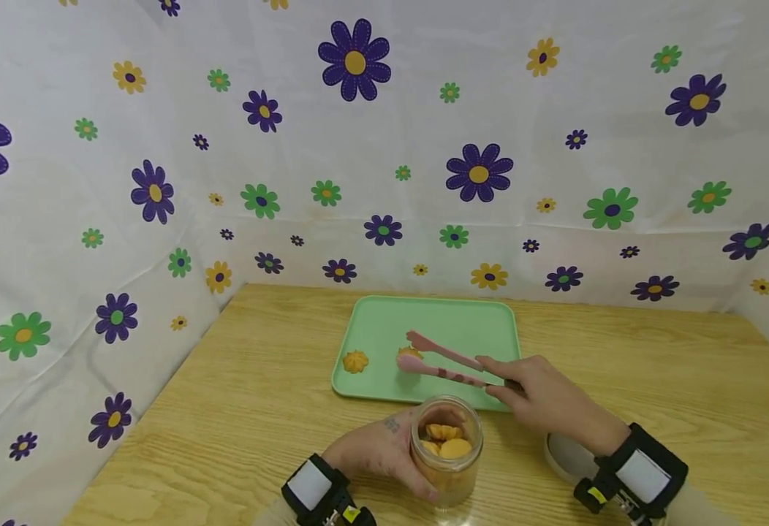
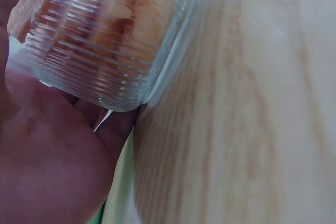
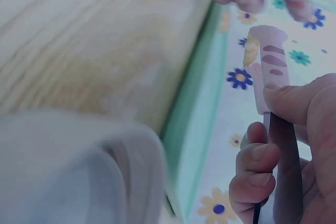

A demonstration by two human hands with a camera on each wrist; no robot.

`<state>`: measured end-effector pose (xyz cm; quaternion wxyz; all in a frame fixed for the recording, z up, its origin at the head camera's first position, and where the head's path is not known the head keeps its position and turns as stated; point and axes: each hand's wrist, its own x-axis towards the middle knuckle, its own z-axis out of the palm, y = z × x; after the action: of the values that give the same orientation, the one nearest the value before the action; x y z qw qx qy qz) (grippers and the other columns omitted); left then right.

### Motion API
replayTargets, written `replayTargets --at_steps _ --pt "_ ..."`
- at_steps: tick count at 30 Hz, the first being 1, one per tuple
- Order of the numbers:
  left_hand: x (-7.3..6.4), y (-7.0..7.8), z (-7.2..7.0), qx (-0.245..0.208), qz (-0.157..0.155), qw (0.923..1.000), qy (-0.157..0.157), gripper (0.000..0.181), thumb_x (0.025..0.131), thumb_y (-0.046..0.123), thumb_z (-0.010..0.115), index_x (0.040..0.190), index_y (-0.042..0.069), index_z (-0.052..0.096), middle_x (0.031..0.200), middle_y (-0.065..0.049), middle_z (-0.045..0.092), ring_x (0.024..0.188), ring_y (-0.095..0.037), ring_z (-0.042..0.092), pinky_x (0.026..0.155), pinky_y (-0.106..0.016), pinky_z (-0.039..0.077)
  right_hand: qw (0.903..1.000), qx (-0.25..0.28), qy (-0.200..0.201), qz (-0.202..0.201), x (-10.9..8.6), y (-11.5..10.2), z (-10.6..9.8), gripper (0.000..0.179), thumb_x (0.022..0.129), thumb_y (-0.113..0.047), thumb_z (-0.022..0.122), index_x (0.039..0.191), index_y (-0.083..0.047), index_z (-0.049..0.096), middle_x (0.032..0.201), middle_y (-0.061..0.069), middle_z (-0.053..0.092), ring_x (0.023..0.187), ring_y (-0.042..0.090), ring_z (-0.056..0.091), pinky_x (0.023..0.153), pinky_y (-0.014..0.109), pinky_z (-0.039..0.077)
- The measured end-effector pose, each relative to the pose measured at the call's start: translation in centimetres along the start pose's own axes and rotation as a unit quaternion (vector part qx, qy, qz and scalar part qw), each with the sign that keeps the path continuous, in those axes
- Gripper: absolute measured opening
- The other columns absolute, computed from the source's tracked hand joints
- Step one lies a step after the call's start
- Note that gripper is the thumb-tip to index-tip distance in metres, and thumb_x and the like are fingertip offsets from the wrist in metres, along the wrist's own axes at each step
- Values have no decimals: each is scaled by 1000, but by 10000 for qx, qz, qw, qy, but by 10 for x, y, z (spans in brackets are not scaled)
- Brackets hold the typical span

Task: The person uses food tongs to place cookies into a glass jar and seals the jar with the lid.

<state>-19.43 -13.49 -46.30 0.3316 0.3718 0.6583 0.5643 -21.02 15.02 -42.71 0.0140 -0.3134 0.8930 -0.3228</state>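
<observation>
My left hand (image 1: 384,449) is wrapped around a ribbed glass jar (image 2: 115,45), which stands uncovered on the table in front of the tray. Several golden cookies (image 1: 446,442) are inside it. With the right hand (image 1: 549,398) I hold pink tongs (image 1: 453,375) with dark handles, reaching over the green tray (image 1: 463,321). One cookie (image 1: 409,353) shows between the tong tips; whether they touch it I cannot tell. Another ridged cookie (image 1: 355,361) lies at the tray's left side.
A round whitish lid (image 1: 565,456) lies on the wooden table (image 1: 246,409) below my right wrist, partly hidden by it. Behind and to the left hangs a white cloth (image 1: 411,124) printed with flowers.
</observation>
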Motion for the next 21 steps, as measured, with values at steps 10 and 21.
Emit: replayTargets --at_steps 10,21 --pt "-1 1 -1 -45 -77 9999 54 85 78 6 87 148 26 44 147 5 51 139 -14 45 118 -25 31 9970 438 578 -256 -40 -2 -21 45 101 -15 64 143 -1 57 64 -18 40 56 -3 37 48 20 36" --pt "-1 -3 2 -316 -54 9995 20 88 78 4 86 150 25 42 148 3 51 139 -14 46 117 -25 33 9842 1294 852 -863 -83 -15 -39 49 96 7 62 145 -1 55 99 -9 75 65 2 56 51 22 46"
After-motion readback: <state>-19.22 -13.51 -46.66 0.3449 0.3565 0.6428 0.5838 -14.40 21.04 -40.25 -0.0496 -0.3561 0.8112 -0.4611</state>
